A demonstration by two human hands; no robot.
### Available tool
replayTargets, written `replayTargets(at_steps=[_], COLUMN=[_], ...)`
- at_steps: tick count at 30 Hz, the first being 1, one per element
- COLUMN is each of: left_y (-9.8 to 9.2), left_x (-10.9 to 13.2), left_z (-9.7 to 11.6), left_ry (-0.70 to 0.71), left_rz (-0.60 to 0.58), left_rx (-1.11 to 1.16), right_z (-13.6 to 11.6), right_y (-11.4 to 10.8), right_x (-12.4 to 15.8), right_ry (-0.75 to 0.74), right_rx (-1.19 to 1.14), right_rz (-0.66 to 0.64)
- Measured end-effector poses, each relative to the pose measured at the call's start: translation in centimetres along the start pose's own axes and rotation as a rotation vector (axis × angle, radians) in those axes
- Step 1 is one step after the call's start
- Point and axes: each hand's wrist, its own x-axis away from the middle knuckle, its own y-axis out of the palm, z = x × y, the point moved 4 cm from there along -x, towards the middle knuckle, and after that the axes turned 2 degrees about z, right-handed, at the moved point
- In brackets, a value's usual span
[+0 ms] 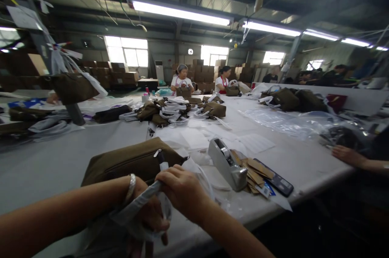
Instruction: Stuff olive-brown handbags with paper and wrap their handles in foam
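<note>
Bag [121, 160] is lying by the near edge of the desk [310, 168]. Right hand [184, 188] is pinching the wrapped handle [142, 200], probably holding it taut; left hand [150, 214] fingers are curling beneath, grip unclear.

Strip lts [182, 13] o/head, bright windows [135, 57] in dim bk wall [162, 50]

Bag [121, 161]: olive-brown, soft-looking fabric, lying on desk [33, 177]. Upper edge slants up to right, then drops toward right corner. Long dark zipper seam [130, 164] runs along visible side, silver-toned zipper pull [157, 153] near its right end. Small metal fitting [186, 158] at right corner. Handle [138, 205] wrapped in pale grey-white covering, raised in slanting curve before bag; lower part blurred.
</note>
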Motion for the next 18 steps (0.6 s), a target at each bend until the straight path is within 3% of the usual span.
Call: replayTargets(at_steps=[2, 4, 6, 10, 12, 15, 18], left_y=[0.3, -0.7, -3.1, -8.8, -10.1, -9.7, -8.9], left_x=[-0.1, 0.8, 2.8, 9.3, 11.9, 13.2, 12.5], left_z=[0.6, 1.3, 2.4, 5.7, 7.3, 8.3, 8.2], left_ry=[-0.003, -0.023, -0.024, 0.071, 0.155, 0.218, 0.15], left_rz=[-0.11, -0.097, 0.067, 0.61, 0.81, 0.869, 0.894], left_rx=[0.084, 0.183, 0.222, 0.105, 0.13, 0.229, 0.145], right_z=[0.3, 0.8, 1.4, 2.2, 2.6, 3.1, 3.2], right_y=[-0.9, -2.1, -3.7, -6.6, -7.4, -7.8, -8.0], right_x=[0.0, -0.2, -0.8, -3.6, -5.4, -7.8, -9.0], right_ry=[-0.002, -0.003, -0.005, -0.04, -0.06, -0.063, -0.07], right_rx=[0.017, 0.028, 0.048, 0.063, 0.041, 0.048, 0.103], right_rz=[0.04, 0.079, 0.129, 0.24, 0.263, 0.241, 0.198])
